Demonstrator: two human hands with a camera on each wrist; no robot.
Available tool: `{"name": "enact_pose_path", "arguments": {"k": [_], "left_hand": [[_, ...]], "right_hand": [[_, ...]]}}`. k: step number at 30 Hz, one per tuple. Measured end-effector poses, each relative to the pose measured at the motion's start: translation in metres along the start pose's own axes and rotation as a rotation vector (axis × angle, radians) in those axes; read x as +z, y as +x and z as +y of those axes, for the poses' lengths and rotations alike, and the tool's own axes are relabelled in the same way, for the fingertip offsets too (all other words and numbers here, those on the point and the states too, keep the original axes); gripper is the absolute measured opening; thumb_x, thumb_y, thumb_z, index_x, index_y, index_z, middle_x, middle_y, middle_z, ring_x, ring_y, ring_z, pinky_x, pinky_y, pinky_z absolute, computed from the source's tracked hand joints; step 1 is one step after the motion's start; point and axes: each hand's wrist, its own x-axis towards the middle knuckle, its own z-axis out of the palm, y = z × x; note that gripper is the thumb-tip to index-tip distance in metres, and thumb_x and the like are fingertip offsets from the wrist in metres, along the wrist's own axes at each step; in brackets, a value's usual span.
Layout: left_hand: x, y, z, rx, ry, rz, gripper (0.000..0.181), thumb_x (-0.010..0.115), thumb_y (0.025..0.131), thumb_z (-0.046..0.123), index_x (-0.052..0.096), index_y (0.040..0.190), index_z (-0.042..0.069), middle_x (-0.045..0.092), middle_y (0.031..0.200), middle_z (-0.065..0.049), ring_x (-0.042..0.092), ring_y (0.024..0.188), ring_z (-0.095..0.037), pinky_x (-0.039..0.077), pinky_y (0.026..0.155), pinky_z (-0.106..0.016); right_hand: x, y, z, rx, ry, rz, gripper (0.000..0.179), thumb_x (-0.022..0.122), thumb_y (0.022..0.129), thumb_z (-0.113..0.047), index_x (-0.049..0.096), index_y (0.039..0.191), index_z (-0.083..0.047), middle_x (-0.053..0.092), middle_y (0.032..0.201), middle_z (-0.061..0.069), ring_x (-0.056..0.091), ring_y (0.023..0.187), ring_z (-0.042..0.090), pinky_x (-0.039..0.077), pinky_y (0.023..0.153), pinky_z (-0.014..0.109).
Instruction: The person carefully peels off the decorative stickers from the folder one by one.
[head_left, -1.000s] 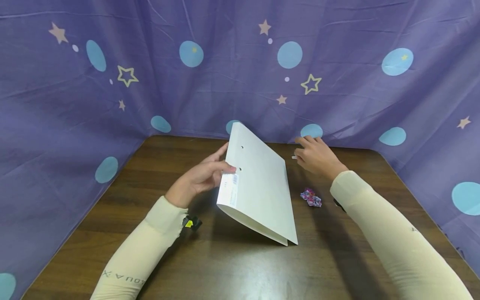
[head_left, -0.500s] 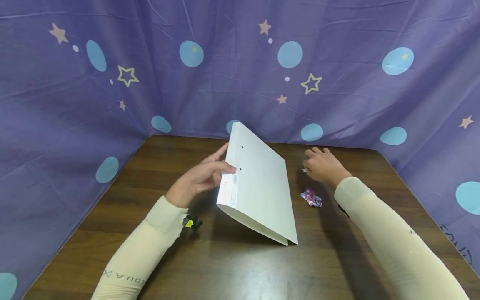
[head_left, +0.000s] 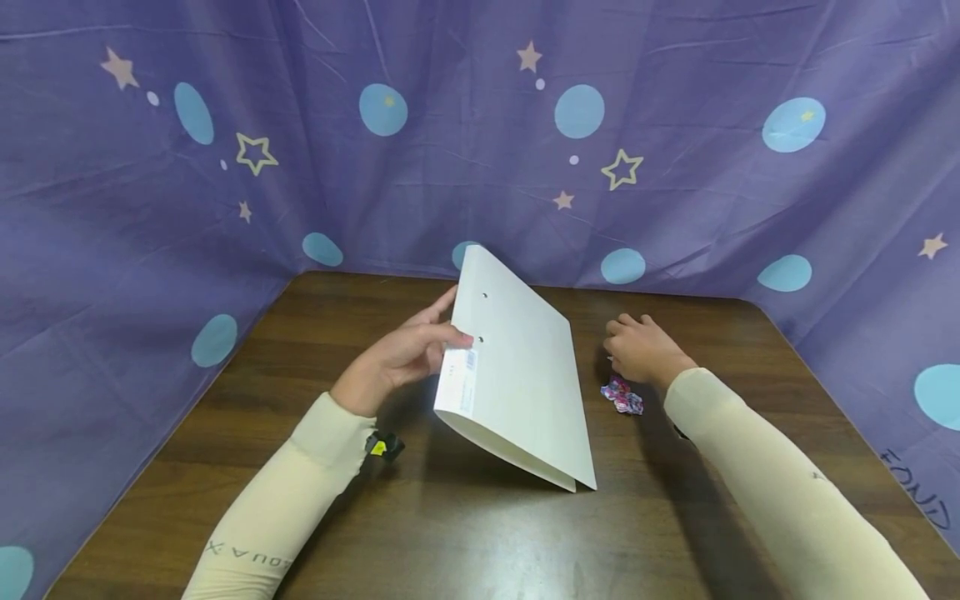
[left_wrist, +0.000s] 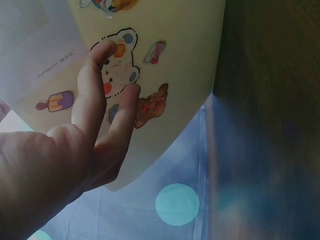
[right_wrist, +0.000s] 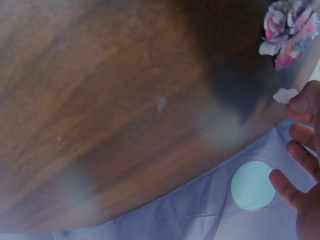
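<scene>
A white folder (head_left: 521, 383) stands tilted on its lower edge, with two punched holes and a barcode label near its spine. My left hand (head_left: 401, 358) grips the spine side, thumb on the near cover and fingers behind. In the left wrist view, the far cover bears stickers, among them a bear face (left_wrist: 119, 75) and an ice pop (left_wrist: 60, 101). To the folder's right, my right hand (head_left: 642, 348) pinches a small white scrap (right_wrist: 285, 95) between thumb and finger. Just below that hand, a crumpled pink and purple shiny wrapper (head_left: 622, 396) lies on the table.
The brown wooden table (head_left: 495, 550) has a purple curtain (head_left: 480, 167) with stars and blue dots hanging along its back and sides. A black strap with a yellow patch (head_left: 380, 447) shows at my left wrist.
My right hand has come back from the table's far side towards me, closer to the crumpled wrapper, with the white scrap still pinched. The left hand and folder have stayed in place.
</scene>
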Motion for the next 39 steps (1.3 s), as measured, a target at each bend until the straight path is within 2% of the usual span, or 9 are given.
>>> {"name": "enact_pose_path", "arguments": {"k": [6,16,23,28,32,35,39], "left_hand": [[-0.0014,0.0018,-0.0013,0.008,0.013,-0.014,0.096,0.054,0.091,-0.011,0.012,0.165,0.035,0.054,0.143,-0.020,0.067,0.108,-0.026,0.057,0.088,-0.042],[-0.0009,0.0010,-0.0020,0.002,0.013,-0.009,0.096,0.054,0.092,-0.010,0.011,0.164,0.035,0.054,0.144,-0.020,0.067,0.108,-0.026,0.058,0.087,-0.043],[-0.0011,0.0012,-0.0021,0.001,0.009,-0.007,0.096,0.054,0.092,-0.011,0.012,0.164,0.035,0.057,0.139,-0.018,0.067,0.107,-0.026,0.057,0.087,-0.042],[-0.0004,-0.0001,-0.0008,0.003,0.012,-0.006,0.096,0.054,0.091,-0.011,0.012,0.164,0.036,0.056,0.141,-0.018,0.067,0.108,-0.026,0.057,0.088,-0.042],[-0.0006,0.0003,-0.0011,0.003,0.018,-0.003,0.096,0.054,0.092,-0.011,0.012,0.164,0.036,0.054,0.142,-0.019,0.067,0.107,-0.026,0.057,0.088,-0.042],[-0.0006,0.0008,-0.0017,0.000,0.016,0.001,0.096,0.054,0.092,-0.010,0.012,0.164,0.036,0.054,0.143,-0.020,0.067,0.107,-0.026,0.057,0.088,-0.042],[-0.0001,0.0011,-0.0023,0.001,0.014,0.002,0.095,0.054,0.092,-0.010,0.012,0.164,0.035,0.054,0.143,-0.020,0.067,0.107,-0.026,0.057,0.088,-0.043]], "right_hand": [[0.0039,-0.0031,-0.0020,-0.025,0.001,-0.003,0.006,0.074,0.087,-0.013,0.074,0.091,-0.008,0.060,0.099,0.008,0.054,0.101,0.033,0.049,0.087,0.061],[0.0051,-0.0048,-0.0043,-0.036,0.018,-0.011,0.004,0.075,0.088,-0.013,0.073,0.084,-0.014,0.063,0.100,0.006,0.056,0.104,0.033,0.049,0.090,0.060],[0.0040,-0.0054,-0.0034,-0.039,0.056,-0.013,0.015,0.078,0.088,-0.005,0.077,0.081,-0.018,0.068,0.101,0.003,0.056,0.102,0.030,0.050,0.088,0.059],[0.0034,-0.0045,-0.0018,-0.036,0.073,-0.038,0.019,0.078,0.085,0.000,0.080,0.086,-0.019,0.070,0.107,0.003,0.057,0.105,0.031,0.050,0.088,0.058],[0.0041,-0.0047,-0.0012,-0.024,0.100,-0.059,0.026,0.075,0.083,0.006,0.081,0.090,-0.018,0.071,0.112,0.005,0.057,0.108,0.032,0.048,0.092,0.063],[0.0050,-0.0056,-0.0008,-0.007,0.133,-0.054,0.025,0.073,0.086,0.004,0.080,0.086,-0.019,0.070,0.110,0.004,0.057,0.105,0.032,0.048,0.090,0.063],[0.0068,-0.0067,0.0009,0.023,0.170,-0.031,0.023,0.070,0.092,-0.003,0.077,0.082,-0.022,0.071,0.108,0.002,0.056,0.101,0.029,0.048,0.084,0.056]]}}
